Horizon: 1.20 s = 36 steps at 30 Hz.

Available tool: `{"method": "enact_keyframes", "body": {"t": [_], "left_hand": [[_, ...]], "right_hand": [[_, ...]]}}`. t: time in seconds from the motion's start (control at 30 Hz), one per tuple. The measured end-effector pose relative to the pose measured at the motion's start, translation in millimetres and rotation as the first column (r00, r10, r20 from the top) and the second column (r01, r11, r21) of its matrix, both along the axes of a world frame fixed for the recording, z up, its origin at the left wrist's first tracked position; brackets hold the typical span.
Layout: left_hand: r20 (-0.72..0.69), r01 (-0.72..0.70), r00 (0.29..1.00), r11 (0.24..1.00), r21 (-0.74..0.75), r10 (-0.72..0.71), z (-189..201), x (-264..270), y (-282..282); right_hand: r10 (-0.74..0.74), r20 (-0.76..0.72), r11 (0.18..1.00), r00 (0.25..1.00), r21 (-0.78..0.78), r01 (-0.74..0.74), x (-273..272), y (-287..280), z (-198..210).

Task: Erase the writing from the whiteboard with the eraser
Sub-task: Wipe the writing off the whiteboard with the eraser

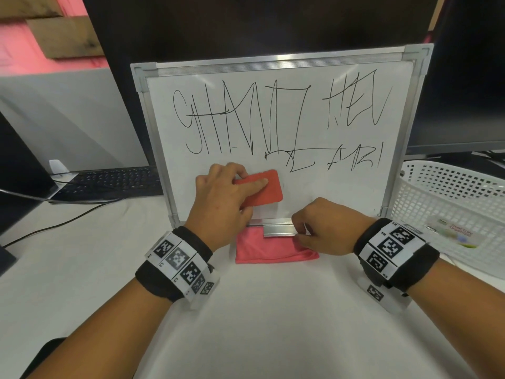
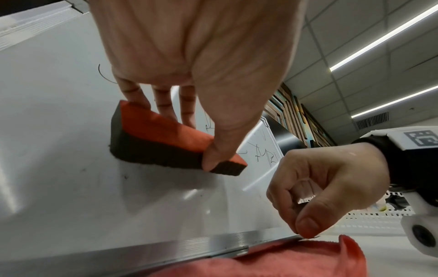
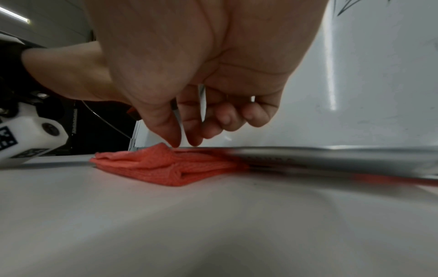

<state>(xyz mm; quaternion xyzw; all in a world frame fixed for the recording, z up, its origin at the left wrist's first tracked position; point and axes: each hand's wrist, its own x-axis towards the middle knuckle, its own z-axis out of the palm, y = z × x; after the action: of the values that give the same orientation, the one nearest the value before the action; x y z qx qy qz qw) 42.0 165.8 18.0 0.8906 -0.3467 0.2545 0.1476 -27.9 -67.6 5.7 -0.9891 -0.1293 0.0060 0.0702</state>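
The eraser [image 1: 259, 189], red on its back with a dark felt face [image 2: 166, 155], lies flat against the lower left part of the whiteboard [image 1: 341, 192], below the black writing [image 1: 273, 121] that fills the upper half and runs down toward the right. The board stands nearly upright on the white table [image 1: 259, 310], leaning against a dark monitor [image 1: 246, 28] behind it. Its metal tray [image 1: 278, 231] juts out along the bottom edge, and a folded pink cloth [image 1: 273, 251] lies on the table just under and in front of that tray.

To the right of the board sits a white perforated basket [image 1: 451, 198] with a label on its near wall. To the left, farther back, a black keyboard [image 1: 109, 181] lies with a cable trailing toward the near left.

The left hand [image 1: 224, 203] holds the eraser: its thumb [image 2: 225, 142] presses the near edge, the other fingers [image 2: 166, 105] reach over the far edge, and the index finger lies stretched across the red back. The right hand [image 1: 325, 228] hovers low at the tray's right end, fingers curled inward, with thumb [image 3: 166, 129] and forefinger tips brought together at the tray's edge where the cloth's corner rises; whether they pinch the cloth or only touch the metal cannot be told.
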Motion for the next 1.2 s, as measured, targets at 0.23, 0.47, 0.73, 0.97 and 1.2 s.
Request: {"method": "enact_keyframes", "body": {"t": [0.23, 0.47, 0.73, 0.97, 1.2], "left_hand": [[0.079, -0.071, 0.994, 0.992, -0.105, 0.079, 3, 1, -2], [0.046, -0.025, 0.999, 0.999, -0.025, 0.026, 0, -1, -4], [0.041, -0.02, 0.999, 0.999, -0.034, 0.022, 1, -2, -5], [0.037, -0.043, 0.998, 0.998, -0.053, 0.046, 4, -3, -5], [0.018, -0.009, 1.0, 1.0, 0.027, 0.009, 14, -1, -13]], "right_hand": [[0.011, -0.009, 1.0, 1.0, 0.002, -0.011, -1, 1, 2], [0.014, -0.011, 1.0, 1.0, 0.0, -0.014, -2, 1, 1], [0.014, -0.016, 1.0, 1.0, 0.005, -0.014, -1, 0, 1], [0.007, -0.017, 1.0, 1.0, 0.002, -0.007, 0, 0, 1], [0.004, -0.021, 1.0, 1.0, 0.002, -0.004, -1, -1, 1]]}}
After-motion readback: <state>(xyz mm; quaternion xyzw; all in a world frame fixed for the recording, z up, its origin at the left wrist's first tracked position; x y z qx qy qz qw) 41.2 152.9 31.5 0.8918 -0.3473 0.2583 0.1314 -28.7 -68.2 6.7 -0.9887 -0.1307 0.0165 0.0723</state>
